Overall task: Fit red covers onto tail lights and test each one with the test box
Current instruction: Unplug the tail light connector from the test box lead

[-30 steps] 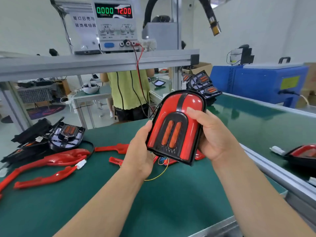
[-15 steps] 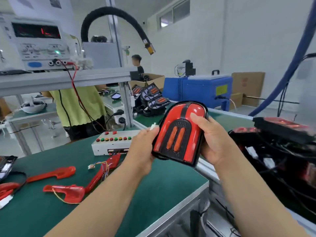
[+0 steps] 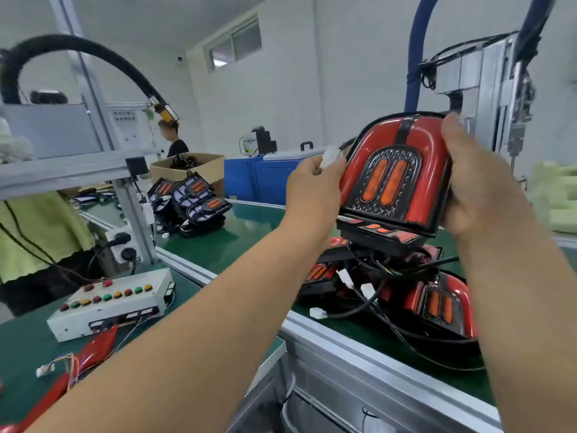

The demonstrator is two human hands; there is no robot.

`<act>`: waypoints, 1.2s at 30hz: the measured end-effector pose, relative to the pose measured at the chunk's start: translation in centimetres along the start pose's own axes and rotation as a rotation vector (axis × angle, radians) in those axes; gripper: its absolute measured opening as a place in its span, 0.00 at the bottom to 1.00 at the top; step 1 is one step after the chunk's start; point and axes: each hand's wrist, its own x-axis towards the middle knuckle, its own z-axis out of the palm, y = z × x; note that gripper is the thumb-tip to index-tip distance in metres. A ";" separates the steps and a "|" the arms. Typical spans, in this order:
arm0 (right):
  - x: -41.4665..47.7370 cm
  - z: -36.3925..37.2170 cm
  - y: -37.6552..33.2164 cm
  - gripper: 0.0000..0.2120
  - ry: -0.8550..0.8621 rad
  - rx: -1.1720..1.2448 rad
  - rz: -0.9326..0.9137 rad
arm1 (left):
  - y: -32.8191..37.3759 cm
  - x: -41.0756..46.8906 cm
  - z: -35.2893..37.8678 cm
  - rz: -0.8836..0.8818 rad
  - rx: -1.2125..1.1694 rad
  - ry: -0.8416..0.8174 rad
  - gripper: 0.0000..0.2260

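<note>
tail light [image 3: 396, 179] over pile [image 3: 437, 303] | left grip [image 3: 312, 190], right grip [image 3: 482, 190] clasp its side edges | I'd guess light, stiff, slick

This is a factory assembly floor. A green-matted workbench [image 3: 28, 348] meets a green conveyor belt [image 3: 249, 223] edged in aluminium rail. Finished tail lights [image 3: 437, 304] are heaped on the belt in a tangle of wires, and more units [image 3: 193, 198] are piled farther along. A button-studded test box [image 3: 109, 307] sits on the bench under an aluminium-profile frame [image 3: 134, 207], with a black hose [image 3: 62, 45] arching overhead. Behind stand a cardboard box [image 3: 206, 165], what looks like a blue machine cabinet [image 3: 268, 179], and another worker [image 3: 175, 142].
</note>
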 end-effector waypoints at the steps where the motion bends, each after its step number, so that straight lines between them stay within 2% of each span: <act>1: 0.1 -1.1 -0.7 0.17 0.037 -0.008 -0.014 | 0.4 -0.1 1.4 -0.025 -0.017 -0.037 0.05; 4: 0.2 -4.7 -1.8 0.15 0.140 -0.010 -0.017 | 0.7 -0.8 5.1 -0.108 0.074 -0.131 0.05; 8: -0.3 -9.2 -2.3 0.14 0.246 -0.042 -0.016 | -0.5 -2.3 8.8 -0.105 0.241 -0.252 0.07; 11: -0.9 -12.1 -2.2 0.14 0.285 -0.095 0.030 | -2.4 -3.5 10.6 -0.131 0.329 -0.315 0.12; 17: -2.4 -15.4 0.6 0.16 0.286 -0.183 0.173 | -6.2 -6.4 11.9 -0.220 0.426 -0.337 0.13; 23: -2.3 -17.6 3.7 0.19 0.381 -0.167 0.289 | -7.5 -7.7 12.0 -0.153 0.547 -0.383 0.10; 26: -1.6 -19.0 4.7 0.20 0.414 -0.386 0.341 | -7.9 -8.4 12.3 -0.009 0.740 -0.400 0.10; 29: -1.0 -20.0 5.4 0.22 0.464 -0.661 0.378 | -8.6 -9.3 12.4 0.057 0.837 -0.392 0.12; 33: -0.3 -20.2 5.9 0.19 0.417 -0.982 0.361 | -9.2 -10.2 12.3 0.127 0.891 -0.393 0.16; 36: -0.6 -20.5 6.4 0.14 0.380 -1.085 0.349 | -9.2 -10.6 12.3 0.147 0.943 -0.408 0.16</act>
